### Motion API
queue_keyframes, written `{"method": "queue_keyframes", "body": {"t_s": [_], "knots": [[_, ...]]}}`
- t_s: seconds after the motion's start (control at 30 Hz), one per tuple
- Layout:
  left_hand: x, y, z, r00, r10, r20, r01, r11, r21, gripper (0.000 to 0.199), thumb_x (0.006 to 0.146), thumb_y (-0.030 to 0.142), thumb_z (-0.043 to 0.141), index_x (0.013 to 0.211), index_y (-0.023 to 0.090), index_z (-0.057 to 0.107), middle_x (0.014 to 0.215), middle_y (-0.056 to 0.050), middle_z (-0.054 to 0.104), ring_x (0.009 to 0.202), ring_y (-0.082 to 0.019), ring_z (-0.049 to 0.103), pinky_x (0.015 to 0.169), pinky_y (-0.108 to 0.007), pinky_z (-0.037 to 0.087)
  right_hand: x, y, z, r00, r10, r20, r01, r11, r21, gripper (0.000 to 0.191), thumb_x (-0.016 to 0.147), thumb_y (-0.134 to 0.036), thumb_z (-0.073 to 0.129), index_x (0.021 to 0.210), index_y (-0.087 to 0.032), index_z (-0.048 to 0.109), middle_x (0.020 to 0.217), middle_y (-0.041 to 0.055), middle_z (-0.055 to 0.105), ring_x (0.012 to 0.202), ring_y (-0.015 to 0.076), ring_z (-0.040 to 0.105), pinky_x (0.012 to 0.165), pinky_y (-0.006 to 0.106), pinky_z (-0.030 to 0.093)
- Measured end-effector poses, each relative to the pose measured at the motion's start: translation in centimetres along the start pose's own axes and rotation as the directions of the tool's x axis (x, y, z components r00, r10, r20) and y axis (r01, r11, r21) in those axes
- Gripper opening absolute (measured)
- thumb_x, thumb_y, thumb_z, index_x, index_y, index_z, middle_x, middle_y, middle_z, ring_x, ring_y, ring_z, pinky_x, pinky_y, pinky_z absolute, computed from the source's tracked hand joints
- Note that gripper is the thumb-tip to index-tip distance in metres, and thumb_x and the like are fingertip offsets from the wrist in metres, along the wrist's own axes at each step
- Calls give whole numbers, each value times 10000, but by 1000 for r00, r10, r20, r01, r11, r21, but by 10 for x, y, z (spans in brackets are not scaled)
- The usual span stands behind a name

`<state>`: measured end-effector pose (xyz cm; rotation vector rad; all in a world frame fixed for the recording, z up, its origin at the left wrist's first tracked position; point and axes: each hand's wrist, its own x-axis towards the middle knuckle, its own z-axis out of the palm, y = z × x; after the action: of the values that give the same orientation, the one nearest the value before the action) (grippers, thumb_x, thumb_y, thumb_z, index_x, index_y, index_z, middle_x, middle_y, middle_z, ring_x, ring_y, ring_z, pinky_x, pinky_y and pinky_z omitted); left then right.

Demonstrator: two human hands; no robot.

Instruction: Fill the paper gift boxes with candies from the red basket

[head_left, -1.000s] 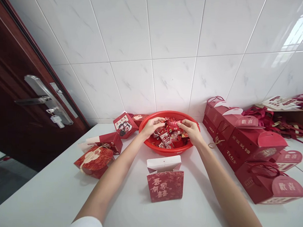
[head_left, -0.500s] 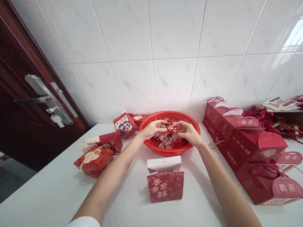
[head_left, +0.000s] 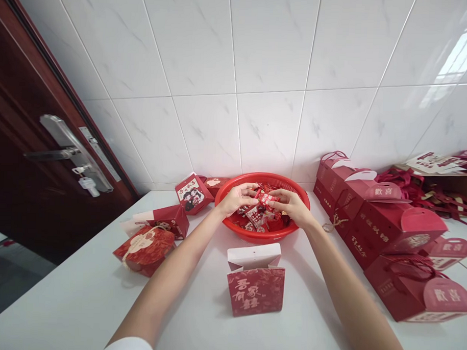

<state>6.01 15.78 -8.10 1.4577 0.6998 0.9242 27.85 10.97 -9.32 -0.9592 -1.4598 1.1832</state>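
Over a red plastic basket (head_left: 250,236) heaped with wrapped candies (head_left: 255,215), both my hands meet at a small red-and-white candy packet (head_left: 266,197). My left hand (head_left: 236,199) pinches its left side with thumb and fingers. On the other side my right hand (head_left: 290,205) grips the packet's right edge. In front of the basket, close to me, an open red gift box (head_left: 256,292) with pale lettering stands upright, its white flap (head_left: 253,255) raised at the back. What lies inside that box is hidden.
Several red gift boxes (head_left: 385,229) with handles line the right side, with ribbons and a carton (head_left: 453,177) behind them. More boxes (head_left: 146,248) lie on the left of the white table (head_left: 79,302). Tiled wall behind; a door (head_left: 31,137) with keys at left.
The candy packet has turned between my fingers, and its printed side shows more. My right hand has shifted slightly; the view has moved a little.
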Motion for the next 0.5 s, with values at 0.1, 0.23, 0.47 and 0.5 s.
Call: {"method": "queue_keyframes", "body": {"t_s": [0.1,0.23,0.47,0.5], "knots": [[0,0,0,999,9,-34,-10,999,-49,588,567,190,896,1104,147,659,884,-30,704,848,-149,663,810,-295,512,0,1,-1,1000,6,26,-6,1000,14,504,600,-385,883,1008,-181,668,867,46,721,808,209,693,726,323,573],[0,0,-1,999,-8,-49,5,998,-56,608,551,198,900,1109,151,662,818,-2,695,777,-130,652,785,-285,504,-1,1,-1,995,2,95,-3,1000,4,541,582,-340,880,1047,-181,655,845,30,707,807,211,687,757,346,565],[-1,1,0,999,51,-4,-50,992,116,537,605,281,870,1093,160,681,825,-23,703,818,-164,655,807,-314,492,-5,-10,4,983,-32,182,53,992,-114,433,656,-447,841,920,-173,635,777,3,653,743,175,619,689,313,523],[-2,1,0,999,53,2,-53,990,128,536,603,296,873,1085,158,683,826,-26,705,817,-165,655,803,-312,490,-6,-11,4,986,-38,165,61,989,-138,424,692,-476,814,933,-171,643,779,6,654,746,174,615,684,309,514]]}}
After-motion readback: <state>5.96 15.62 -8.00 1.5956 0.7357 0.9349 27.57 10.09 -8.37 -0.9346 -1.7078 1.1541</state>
